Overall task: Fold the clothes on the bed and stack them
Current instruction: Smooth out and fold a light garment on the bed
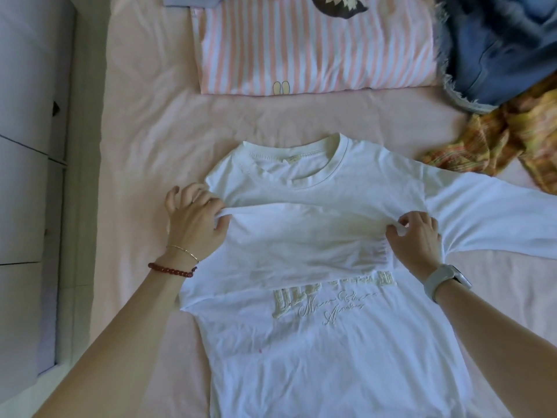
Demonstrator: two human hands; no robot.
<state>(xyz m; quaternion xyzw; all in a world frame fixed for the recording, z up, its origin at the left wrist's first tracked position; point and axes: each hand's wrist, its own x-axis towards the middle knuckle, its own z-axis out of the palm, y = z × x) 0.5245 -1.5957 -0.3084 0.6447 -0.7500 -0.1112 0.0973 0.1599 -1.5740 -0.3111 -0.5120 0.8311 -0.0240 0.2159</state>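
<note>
The white shirt (316, 342) lay flat on the bed (144, 140), neck pointing away. The left hand (196, 224) and right hand (417, 239) each pinched its folded sleeve, one at each end.

Four garments lie on one pink bed sheet (144, 140) — one white T-shirt (316, 342) spread in the middle, one folded pink-and-white striped top (301, 55) beyond it, one blue denim piece (497, 55) with frayed edges at the far right, and one crumpled orange-yellow checked cloth (497, 140) beside it. A fifth piece, one pale blue fabric edge (190, 0), shows at the top, too cropped to identify. Two hands are in view — one left hand (196, 224) and one right hand (419, 239). The left wrist carries two bracelets: one thin gold bangle (184, 251) and one red bead bracelet (171, 270). The right wrist carries one watch (449, 279). One grey drawer unit (27, 146) stands at the left.
</note>
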